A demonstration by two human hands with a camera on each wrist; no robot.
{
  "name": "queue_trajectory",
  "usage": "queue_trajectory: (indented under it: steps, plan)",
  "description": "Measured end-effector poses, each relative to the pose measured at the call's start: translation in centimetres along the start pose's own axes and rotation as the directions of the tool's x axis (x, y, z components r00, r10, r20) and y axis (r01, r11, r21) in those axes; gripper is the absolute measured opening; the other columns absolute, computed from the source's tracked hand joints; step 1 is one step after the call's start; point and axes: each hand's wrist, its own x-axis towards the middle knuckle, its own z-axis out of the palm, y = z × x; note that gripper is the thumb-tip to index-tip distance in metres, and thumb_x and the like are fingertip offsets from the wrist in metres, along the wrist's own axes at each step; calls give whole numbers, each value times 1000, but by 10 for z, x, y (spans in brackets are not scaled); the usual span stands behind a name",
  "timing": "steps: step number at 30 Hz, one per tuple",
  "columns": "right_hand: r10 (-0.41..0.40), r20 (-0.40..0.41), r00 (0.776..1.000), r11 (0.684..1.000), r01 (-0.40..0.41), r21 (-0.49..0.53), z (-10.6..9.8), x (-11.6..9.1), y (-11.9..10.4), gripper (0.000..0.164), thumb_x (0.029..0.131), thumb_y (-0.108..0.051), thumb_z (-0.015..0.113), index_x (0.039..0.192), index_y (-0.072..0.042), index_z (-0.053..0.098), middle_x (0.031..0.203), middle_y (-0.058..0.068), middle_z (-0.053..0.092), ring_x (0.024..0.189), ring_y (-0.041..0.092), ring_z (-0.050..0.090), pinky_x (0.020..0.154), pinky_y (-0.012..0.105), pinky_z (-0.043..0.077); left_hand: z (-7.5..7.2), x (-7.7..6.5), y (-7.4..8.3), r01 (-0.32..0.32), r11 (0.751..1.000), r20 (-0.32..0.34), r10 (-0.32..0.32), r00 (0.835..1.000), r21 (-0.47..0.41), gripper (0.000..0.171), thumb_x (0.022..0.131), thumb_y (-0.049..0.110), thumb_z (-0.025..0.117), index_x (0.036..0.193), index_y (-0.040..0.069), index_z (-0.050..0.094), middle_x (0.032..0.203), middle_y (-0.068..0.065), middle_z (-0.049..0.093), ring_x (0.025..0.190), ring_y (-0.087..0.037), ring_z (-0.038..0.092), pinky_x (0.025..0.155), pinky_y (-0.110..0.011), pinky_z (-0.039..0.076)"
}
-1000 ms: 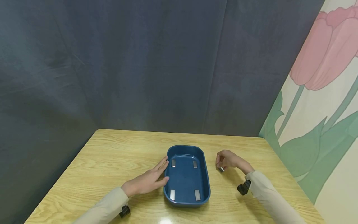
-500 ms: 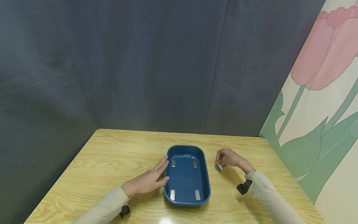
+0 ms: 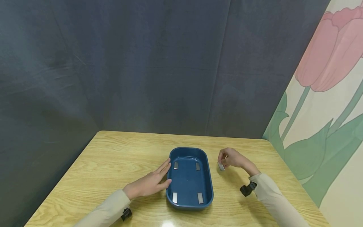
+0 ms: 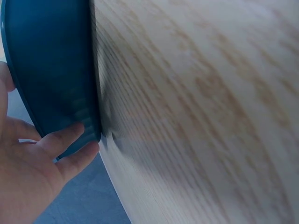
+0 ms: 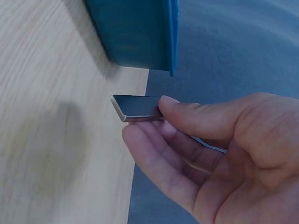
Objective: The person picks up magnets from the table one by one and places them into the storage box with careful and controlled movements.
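A blue rectangular tray [image 3: 187, 181] with rounded corners stands on the table. On its floor, near the corners, lie several small flat silver rectangular pieces [image 3: 200, 198]. My left hand [image 3: 148, 183] lies against the tray's left side with fingers extended, the thumb at the rim; the left wrist view shows fingertips on the outer wall. To the right of the tray, my right hand [image 3: 232, 158] pinches another flat silver rectangular piece [image 5: 136, 107] between thumb and fingers, part of it covered by the thumb. In the right wrist view this piece is tilted, above the tabletop.
The wood-grain table [image 3: 127, 151] ends at a dark grey-blue curtain [image 3: 158, 69] along the back. A wall with a painted tulip [image 3: 326, 56] rises at the right. A small black camera [image 3: 246, 189] sits on the right wrist.
My right hand has risen slightly from the table with the silver piece, which has turned and shifted a little toward the tray. My left hand and the tray have stayed in place.
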Motion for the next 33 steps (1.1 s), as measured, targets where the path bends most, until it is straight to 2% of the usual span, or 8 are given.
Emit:
queue_trajectory:
  steps: [4,11,22,33]
  plan:
    - [-7,-7,1000,1000,7,-15,-3,0,-5,18,88,16,55,84,2,65,78,9,63,66,23,63,65,49,58,0,0,0,0,1000,1,0,1000,2,70,107,42,39,158,1,13,166,-7,-4,137,-31,40,110,-47,35]
    - [-70,-10,998,998,70,-5,-7,-2,-14,16,89,16,56,85,3,65,79,10,64,66,24,66,64,45,59,-1,0,0,2,1000,2,-2,1000,1,71,107,42,40,158,2,13,166,-6,-4,139,-31,36,110,-47,35]
    - [-83,-12,997,997,83,2,-9,-3,-27,14,89,14,59,87,2,67,82,9,65,69,23,66,66,41,59,1,0,-2,9,1000,-4,-9,1000,-2,70,107,42,40,158,3,13,166,-4,-4,143,-30,29,112,-48,33]
    - [-138,3,990,990,138,-7,-8,-4,-46,12,90,11,63,87,1,67,81,7,65,67,21,66,65,38,59,0,0,0,5,1000,-2,-5,1000,-10,70,107,42,40,158,2,13,166,-4,-5,142,-30,31,112,-47,33]
